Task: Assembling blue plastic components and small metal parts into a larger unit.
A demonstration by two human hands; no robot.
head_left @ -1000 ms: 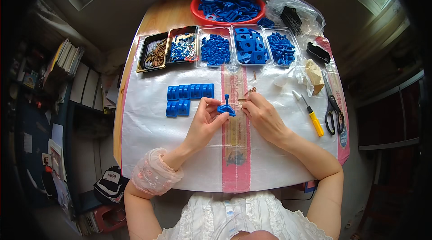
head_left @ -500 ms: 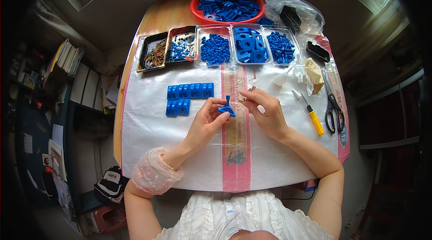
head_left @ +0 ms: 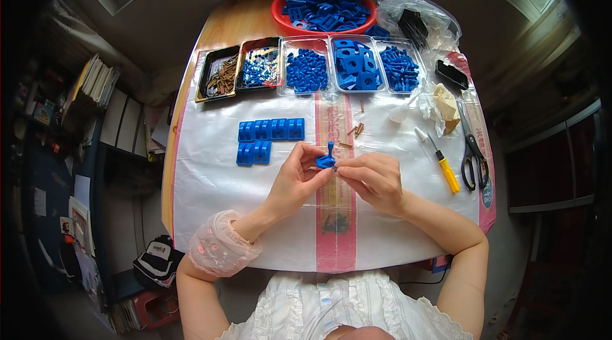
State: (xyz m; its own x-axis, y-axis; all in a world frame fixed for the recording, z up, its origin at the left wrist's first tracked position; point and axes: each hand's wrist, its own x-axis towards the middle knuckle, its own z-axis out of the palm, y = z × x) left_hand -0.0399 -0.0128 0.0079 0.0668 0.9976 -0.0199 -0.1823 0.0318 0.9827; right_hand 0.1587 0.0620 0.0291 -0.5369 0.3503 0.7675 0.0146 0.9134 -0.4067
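Between the fingers of my left hand [head_left: 298,171] is a blue plastic piece [head_left: 326,161] with a knobbed stem standing up from it. My right hand [head_left: 375,179] is pinched against the piece's right side; its fingertips hold something thin and small, probably a screw, mostly hidden. Several copper-coloured screws [head_left: 359,128] lie loose on the sheet just beyond my right hand. To the left of my left hand, blue plastic blocks [head_left: 278,128] sit in two rows.
Along the back stand a black tray of screws [head_left: 221,73], a black tray of small metal parts [head_left: 258,69] and clear trays of blue parts [head_left: 306,72]. Behind them is a red basin [head_left: 278,20]. A yellow-handled screwdriver [head_left: 449,175] and scissors [head_left: 473,160] lie at right.
My right hand has come down and left from the loose screws to the blue piece. In my left hand the piece has shifted slightly right and turned.
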